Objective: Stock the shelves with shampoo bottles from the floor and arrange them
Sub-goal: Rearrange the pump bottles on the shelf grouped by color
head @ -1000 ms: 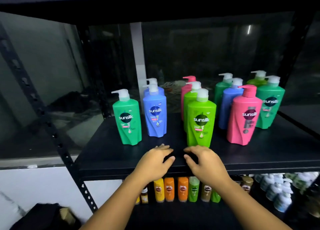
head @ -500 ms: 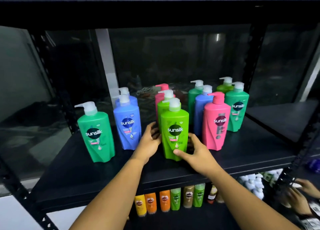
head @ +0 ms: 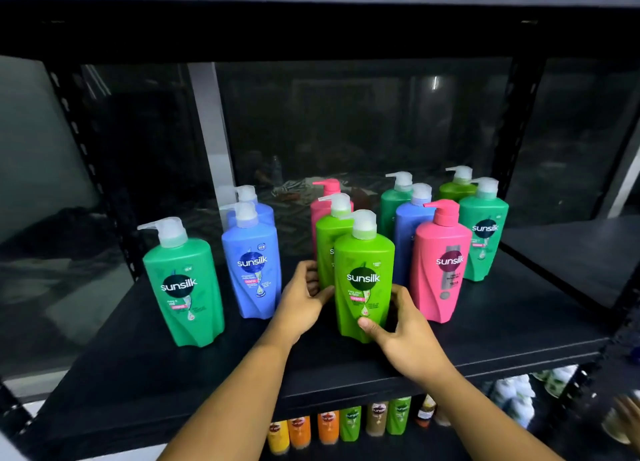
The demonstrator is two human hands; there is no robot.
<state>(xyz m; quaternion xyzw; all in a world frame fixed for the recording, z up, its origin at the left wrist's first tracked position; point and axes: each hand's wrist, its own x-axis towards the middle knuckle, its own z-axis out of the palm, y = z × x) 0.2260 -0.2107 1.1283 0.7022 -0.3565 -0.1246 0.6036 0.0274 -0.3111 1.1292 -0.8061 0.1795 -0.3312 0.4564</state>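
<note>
A lime green pump bottle (head: 364, 273) stands upright near the front of the black shelf (head: 138, 363). My left hand (head: 301, 301) grips its left side and my right hand (head: 401, 336) holds its lower right side, thumb across the front. Right behind it stands a second lime bottle (head: 329, 232), then a pink one (head: 327, 192). To the left are a teal green bottle (head: 183, 287) and two blue bottles (head: 254, 270). On the right stand a pink bottle (head: 441, 263), a blue one (head: 410, 225) and several green ones (head: 485, 232).
The shelf above (head: 311, 27) hangs low over the pump heads. Black uprights (head: 86, 155) frame the bay. On the shelf below stand small orange, green and brown bottles (head: 332, 426) and white-capped ones (head: 516, 398). Someone else's hand (head: 628, 415) shows at the lower right.
Both hands moved from the shelf's front edge up to the lime green bottle and took hold of its sides. The view shifted right and closer.
</note>
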